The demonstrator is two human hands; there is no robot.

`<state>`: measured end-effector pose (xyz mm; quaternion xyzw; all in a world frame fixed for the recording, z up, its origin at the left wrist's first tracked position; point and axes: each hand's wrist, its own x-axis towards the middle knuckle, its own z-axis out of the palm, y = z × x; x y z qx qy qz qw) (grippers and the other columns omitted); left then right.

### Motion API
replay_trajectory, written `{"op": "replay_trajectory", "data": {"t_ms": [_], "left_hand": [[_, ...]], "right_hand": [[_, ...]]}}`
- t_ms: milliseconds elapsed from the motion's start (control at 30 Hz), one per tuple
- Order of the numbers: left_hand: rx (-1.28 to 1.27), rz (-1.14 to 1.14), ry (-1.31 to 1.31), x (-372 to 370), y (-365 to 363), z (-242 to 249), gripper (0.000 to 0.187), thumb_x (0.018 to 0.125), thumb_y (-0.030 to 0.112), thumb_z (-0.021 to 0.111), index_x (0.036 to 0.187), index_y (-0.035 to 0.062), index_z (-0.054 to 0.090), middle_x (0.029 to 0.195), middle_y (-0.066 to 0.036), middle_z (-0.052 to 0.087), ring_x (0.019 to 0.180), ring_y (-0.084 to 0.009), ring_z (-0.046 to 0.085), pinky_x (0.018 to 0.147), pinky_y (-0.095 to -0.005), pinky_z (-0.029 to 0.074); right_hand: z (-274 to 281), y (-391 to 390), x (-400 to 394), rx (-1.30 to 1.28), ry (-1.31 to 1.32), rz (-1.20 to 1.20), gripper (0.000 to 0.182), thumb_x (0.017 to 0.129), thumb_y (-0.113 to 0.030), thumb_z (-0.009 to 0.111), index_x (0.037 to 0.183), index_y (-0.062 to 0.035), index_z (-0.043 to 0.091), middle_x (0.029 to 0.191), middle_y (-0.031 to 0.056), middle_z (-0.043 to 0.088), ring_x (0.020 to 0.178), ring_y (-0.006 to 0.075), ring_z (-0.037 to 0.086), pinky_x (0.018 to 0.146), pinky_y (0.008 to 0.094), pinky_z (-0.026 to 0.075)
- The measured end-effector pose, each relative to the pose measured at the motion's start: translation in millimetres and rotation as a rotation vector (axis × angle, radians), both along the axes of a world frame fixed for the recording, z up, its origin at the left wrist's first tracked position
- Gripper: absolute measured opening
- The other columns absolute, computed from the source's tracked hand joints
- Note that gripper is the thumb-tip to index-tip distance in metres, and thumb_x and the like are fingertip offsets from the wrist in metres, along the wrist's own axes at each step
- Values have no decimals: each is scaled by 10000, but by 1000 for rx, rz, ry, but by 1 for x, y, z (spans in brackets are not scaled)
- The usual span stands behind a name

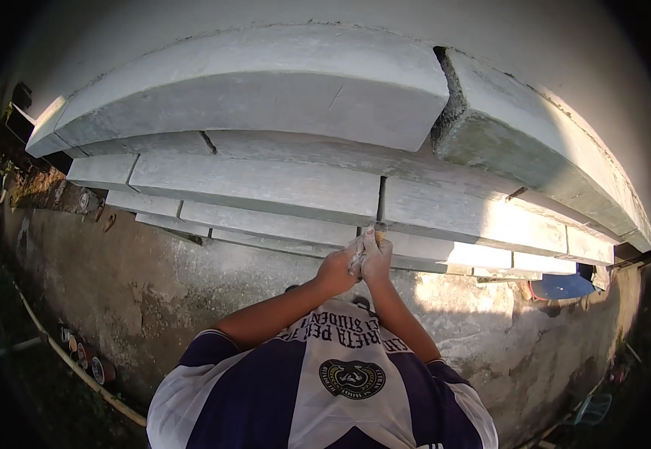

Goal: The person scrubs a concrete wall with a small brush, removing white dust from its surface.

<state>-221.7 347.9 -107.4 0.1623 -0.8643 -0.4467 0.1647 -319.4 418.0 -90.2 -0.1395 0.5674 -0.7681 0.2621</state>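
Both hands meet in front of the chest, just before the edge of a wall of stacked pale blocks (254, 183). My left hand (339, 268) and my right hand (376, 258) are closed together around a whitish, crumpled thing (356, 257) that I cannot make out clearly. A small tan piece (380, 233) shows at the fingertips of my right hand, close to a dark vertical joint (382, 196) between two blocks. Pale dust or paste coats the fingers.
A wide dark gap (449, 97) splits the top row of blocks. Below lies a stained concrete floor (191, 299). Pots (102, 370) stand at the lower left beside a long pole (78, 367). A blue object (562, 286) is at the right, with a green chair (593, 409) lower right.
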Motion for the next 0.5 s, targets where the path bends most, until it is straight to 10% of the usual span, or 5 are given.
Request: {"op": "replay_trajectory", "data": {"t_ms": [500], "left_hand": [[38, 44, 23, -5, 0, 13, 649, 808, 18, 598, 1435, 78, 443, 978, -268, 673, 931, -459, 651, 803, -487, 536]], "right_hand": [[32, -4, -2, 67, 35, -15, 447, 1008, -291, 606, 630, -57, 562, 575, 9, 539, 484, 95, 492, 453, 271, 371]]}}
